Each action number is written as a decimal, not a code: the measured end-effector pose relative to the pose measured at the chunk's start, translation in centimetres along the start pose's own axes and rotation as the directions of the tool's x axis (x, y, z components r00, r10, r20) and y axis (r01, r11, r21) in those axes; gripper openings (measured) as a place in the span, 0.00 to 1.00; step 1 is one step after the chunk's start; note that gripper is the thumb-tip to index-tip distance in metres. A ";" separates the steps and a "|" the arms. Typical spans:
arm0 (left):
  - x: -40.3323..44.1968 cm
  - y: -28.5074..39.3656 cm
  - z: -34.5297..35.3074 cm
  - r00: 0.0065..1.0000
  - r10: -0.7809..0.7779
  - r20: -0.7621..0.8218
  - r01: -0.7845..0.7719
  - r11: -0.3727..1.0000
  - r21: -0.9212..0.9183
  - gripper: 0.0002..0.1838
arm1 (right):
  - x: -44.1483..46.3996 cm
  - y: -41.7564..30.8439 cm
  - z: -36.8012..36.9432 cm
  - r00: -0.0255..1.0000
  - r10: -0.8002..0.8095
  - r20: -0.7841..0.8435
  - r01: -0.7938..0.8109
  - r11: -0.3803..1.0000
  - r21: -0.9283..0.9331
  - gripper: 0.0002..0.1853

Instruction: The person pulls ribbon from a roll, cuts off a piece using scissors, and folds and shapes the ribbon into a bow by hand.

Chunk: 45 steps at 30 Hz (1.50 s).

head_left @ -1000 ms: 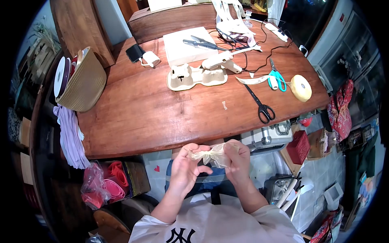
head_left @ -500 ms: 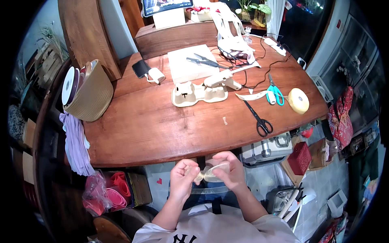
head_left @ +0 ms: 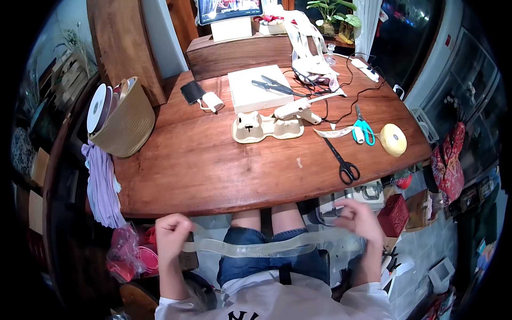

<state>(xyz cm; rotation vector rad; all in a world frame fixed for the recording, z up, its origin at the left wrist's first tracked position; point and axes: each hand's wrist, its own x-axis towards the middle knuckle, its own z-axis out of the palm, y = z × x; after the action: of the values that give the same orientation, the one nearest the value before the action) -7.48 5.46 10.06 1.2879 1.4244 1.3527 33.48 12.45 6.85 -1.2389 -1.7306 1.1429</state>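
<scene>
A long sheer cream ribbon (head_left: 256,249) stretches loosely across my lap between my hands, with no bow in it. My left hand (head_left: 175,234) is closed on the ribbon's left end. On the right, my right hand (head_left: 360,220) is raised near the other end, its fingers curled and blurred; whether they pinch the ribbon is unclear. On the table (head_left: 202,176) lie black scissors (head_left: 343,162), teal-handled scissors (head_left: 364,128) and a yellow ribbon roll (head_left: 393,140). A small ribbon scrap (head_left: 300,162) lies near the middle.
A glue gun (head_left: 296,110) rests on a molded pulp tray (head_left: 261,128). Behind it a hair-straightener-like tool (head_left: 272,85) lies on a white box (head_left: 242,98). A woven basket (head_left: 130,125) of ribbon spools stands left. Phone (head_left: 192,92), cables and a power strip (head_left: 365,69) lie farther back.
The gathered bow shape between my hands has opened out into a long strip. My hands have moved widely apart, left and right. The camera view has shifted slightly.
</scene>
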 end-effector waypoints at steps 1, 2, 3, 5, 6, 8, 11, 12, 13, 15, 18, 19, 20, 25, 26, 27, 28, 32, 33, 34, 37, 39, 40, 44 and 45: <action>-0.1 1.3 1.7 0.998 -0.001 0.067 0.000 1.000 0.004 0.09 | 0.6 -1.0 1.8 0.984 -0.130 0.118 0.156 0.955 -0.253 0.22; -0.1 1.1 3.2 0.992 0.064 0.113 -0.068 0.997 0.036 0.07 | 1.9 -1.5 3.4 0.888 -0.344 0.306 0.436 0.841 -0.320 0.30; -0.1 1.1 4.4 0.975 0.116 0.192 -0.138 0.985 0.104 0.05 | 2.2 -2.6 6.6 0.881 -0.390 0.270 0.445 0.875 -0.190 0.31; -0.1 2.8 7.4 0.949 0.224 0.221 -0.280 0.923 0.264 0.07 | 2.0 -4.5 12.0 0.827 -0.435 0.357 0.401 0.900 0.168 0.27; 0.0 3.0 8.1 0.936 0.269 0.226 -0.326 0.906 0.270 0.07 | 1.2 -4.8 14.4 0.809 -0.473 0.348 0.338 0.860 0.382 0.24; 0.3 3.9 8.2 0.931 0.309 0.192 -0.352 0.898 0.263 0.06 | 0.2 -4.6 16.7 0.822 -0.259 0.507 -0.018 0.879 0.477 0.15; 0.3 3.8 6.4 0.951 0.307 0.042 -0.306 0.908 0.288 0.06 | 1.0 -3.8 14.8 0.774 -0.103 0.625 -0.278 0.832 0.481 0.07; 0.3 3.1 5.2 0.964 0.266 0.010 -0.256 0.916 0.310 0.05 | 1.2 -3.0 13.6 0.776 -0.030 0.630 -0.335 0.827 0.451 0.05; 0.3 3.1 4.5 0.980 0.199 -0.007 -0.188 0.936 0.298 0.06 | 1.4 -2.8 12.1 0.803 0.000 0.596 -0.326 0.837 0.439 0.05; 0.5 2.6 2.7 0.995 0.008 0.100 -0.043 0.933 0.357 0.08 | 1.7 -3.0 9.7 0.865 -0.031 0.500 -0.235 0.856 0.460 0.03; 1.6 3.5 3.9 0.867 0.320 0.383 -0.495 0.646 0.581 0.17 | 3.0 -5.2 8.1 0.814 -0.157 0.559 -0.070 0.929 0.363 0.03; 1.7 4.2 4.9 0.855 0.248 0.455 -0.468 0.747 0.472 0.22 | 3.7 -6.0 8.3 0.804 -0.232 0.548 0.030 0.936 0.351 0.04; 2.0 4.8 6.1 0.827 0.182 0.531 -0.415 0.835 0.360 0.27 | 4.2 -6.9 8.7 0.787 -0.305 0.537 0.129 0.931 0.341 0.06; 5.4 5.4 8.5 0.670 -0.153 0.726 0.236 0.972 -0.013 0.09 | 6.0 -11.9 7.2 0.801 0.027 0.599 -0.257 0.917 0.303 0.06; 6.1 5.7 8.3 0.639 -0.143 0.756 0.279 0.959 -0.055 0.05 | 6.4 -12.1 6.8 0.807 0.055 0.588 -0.286 0.908 0.308 0.06; 6.7 5.7 8.0 0.642 -0.122 0.757 0.286 0.954 -0.088 0.03 | 7.0 -11.7 6.2 0.812 0.035 0.583 -0.242 0.929 0.281 0.07; 7.2 6.0 7.8 0.659 -0.133 0.740 0.261 0.963 -0.059 0.04 | 7.4 -11.8 5.5 0.788 0.049 0.613 -0.262 0.928 0.263 0.05; 9.0 7.2 6.9 0.590 -0.100 0.801 0.250 0.966 -0.064 0.05 | 8.4 -12.1 3.8 0.809 -0.022 0.587 -0.259 0.883 0.391 0.06; 9.4 7.2 6.7 0.557 -0.059 0.828 0.193 0.979 -0.060 0.07 | 8.4 -12.5 3.6 0.823 -0.054 0.566 -0.251 0.859 0.447 0.07; 9.5 7.4 6.6 0.555 -0.060 0.830 0.190 0.980 -0.057 0.07 | 8.4 -12.9 3.3 0.825 -0.056 0.563 -0.248 0.858 0.449 0.07; 9.8 7.7 6.5 0.555 0.041 0.831 0.240 0.948 -0.207 0.08 | 8.3 -13.2 2.7 0.832 -0.088 0.548 -0.184 0.888 0.421 0.07; 10.0 7.2 6.6 0.549 0.237 0.801 0.157 0.913 -0.377 0.09 | 8.2 -13.7 1.7 0.809 -0.093 0.580 -0.166 0.910 0.379 0.07; 10.1 7.2 6.6 0.546 0.238 0.804 0.158 0.913 -0.377 0.09 | 8.2 -14.0 1.3 0.783 -0.097 0.614 -0.147 0.931 0.334 0.07; 10.0 7.6 6.7 0.583 0.337 0.739 0.099 0.873 -0.477 0.12 | 8.0 -14.2 0.2 0.852 -0.163 0.497 -0.093 0.888 0.450 0.06; 9.9 7.6 6.9 0.579 0.378 0.722 0.088 0.852 -0.517 0.12 | 7.9 -14.5 0.0 0.845 -0.185 0.502 -0.106 0.862 0.495 0.06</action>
<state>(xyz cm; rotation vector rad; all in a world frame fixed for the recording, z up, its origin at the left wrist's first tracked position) -1.50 15.99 17.65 1.3936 0.2731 0.9062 26.42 17.86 20.80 -0.5723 -1.6440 1.9052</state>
